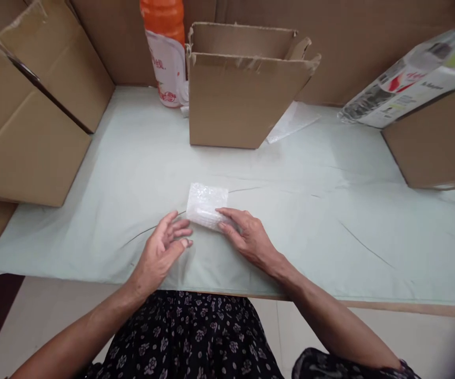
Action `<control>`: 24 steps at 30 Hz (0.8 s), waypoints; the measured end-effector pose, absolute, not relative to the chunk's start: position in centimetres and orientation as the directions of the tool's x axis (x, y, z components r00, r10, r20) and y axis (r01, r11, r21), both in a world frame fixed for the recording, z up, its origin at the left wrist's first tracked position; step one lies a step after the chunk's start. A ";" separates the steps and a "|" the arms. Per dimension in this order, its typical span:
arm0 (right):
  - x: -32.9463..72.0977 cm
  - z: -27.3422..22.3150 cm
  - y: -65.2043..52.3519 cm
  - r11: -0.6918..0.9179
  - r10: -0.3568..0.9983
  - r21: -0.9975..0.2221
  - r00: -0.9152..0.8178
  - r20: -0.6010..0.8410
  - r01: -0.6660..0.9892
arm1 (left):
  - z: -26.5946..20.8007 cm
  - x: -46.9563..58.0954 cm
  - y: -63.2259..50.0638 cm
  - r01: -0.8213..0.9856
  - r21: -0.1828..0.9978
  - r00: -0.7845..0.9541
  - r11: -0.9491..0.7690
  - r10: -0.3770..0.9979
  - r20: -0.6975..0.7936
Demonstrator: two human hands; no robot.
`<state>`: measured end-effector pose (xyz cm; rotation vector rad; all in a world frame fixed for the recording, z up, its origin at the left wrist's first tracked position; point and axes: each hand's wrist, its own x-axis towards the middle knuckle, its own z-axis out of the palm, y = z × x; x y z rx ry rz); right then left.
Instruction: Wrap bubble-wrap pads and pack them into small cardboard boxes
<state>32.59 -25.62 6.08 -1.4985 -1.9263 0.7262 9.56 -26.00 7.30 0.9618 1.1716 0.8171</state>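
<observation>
The right hand grasps bubble wrap on the surface; the left hand curves, empty, just left of it.

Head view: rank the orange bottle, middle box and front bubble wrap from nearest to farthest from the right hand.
1. Front bubble wrap: at the fingertips of the right hand, on its left.
2. Middle box: beyond the wrap, toward the back.
3. Orange bottle: farther back, left of the box.
</observation>
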 end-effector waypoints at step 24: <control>34.2 8.5 -24.8 -0.022 0.936 -0.916 -0.315 -0.160 0.401 | 6.9 12.1 -24.1 0.384 0.923 0.495 0.017 0.840 -0.221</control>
